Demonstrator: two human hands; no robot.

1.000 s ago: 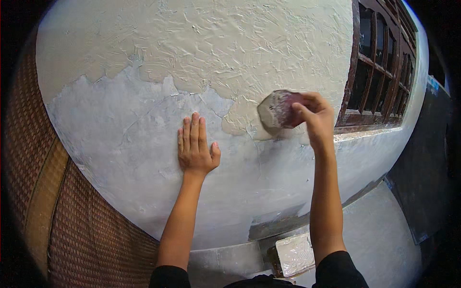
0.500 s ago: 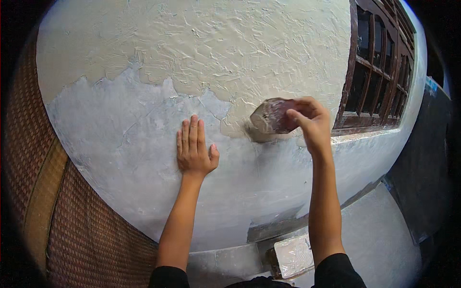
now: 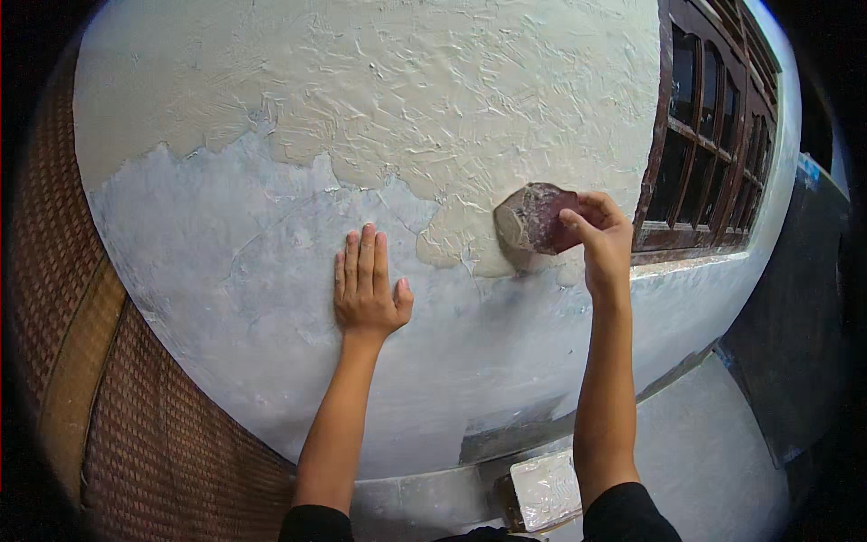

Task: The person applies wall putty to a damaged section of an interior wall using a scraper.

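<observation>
While left hand (image 3: 368, 294) braces wall (image 3: 226, 298), right hand (image 3: 603, 242) presses trowel (image 3: 533, 219) beside window (image 3: 713, 144).

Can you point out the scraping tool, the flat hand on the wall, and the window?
scraping tool (image 3: 531, 219), head view, middle of its reddish blade
left hand (image 3: 366, 294), head view, back of the hand pressed flat on the wall
window (image 3: 695, 154), head view, dark wooden frame bar
</observation>
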